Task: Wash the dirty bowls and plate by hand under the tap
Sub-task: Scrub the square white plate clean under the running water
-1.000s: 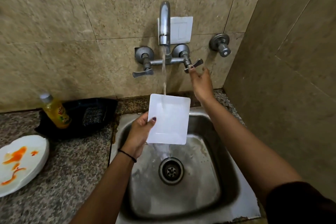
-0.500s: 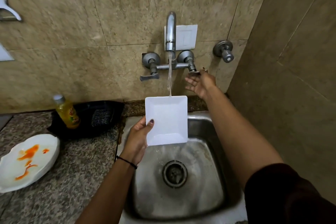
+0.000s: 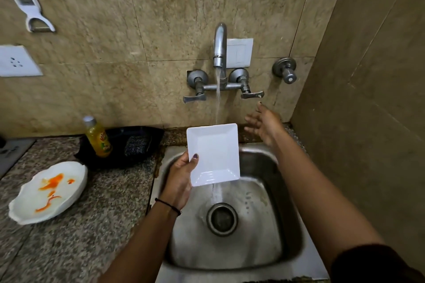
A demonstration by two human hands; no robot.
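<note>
My left hand (image 3: pixel 180 179) grips the left edge of a square white bowl (image 3: pixel 215 151), thumb on its inner face, tilted over the steel sink (image 3: pixel 285 232). Water runs from the wall tap (image 3: pixel 220 46) onto the bowl's top edge and streams off its bottom toward the drain (image 3: pixel 222 218). My right hand (image 3: pixel 264 124) hangs in the air below the right tap lever (image 3: pixel 251 94), fingers spread, holding nothing. A white plate (image 3: pixel 49 190) smeared with orange sauce lies on the granite counter at the left.
A yellow dish-soap bottle (image 3: pixel 99 138) and a dark scrub pad (image 3: pixel 136 146) sit in a black tray (image 3: pixel 151 135) behind the counter. A separate valve (image 3: pixel 285 70) juts from the wall at right. A side wall closes the right edge. A peeler (image 3: pixel 23 0) hangs top left.
My right hand has come off the right tap lever and dropped lower, fingers spread. The water flow is stronger. The bowl stays under the stream in my left hand.
</note>
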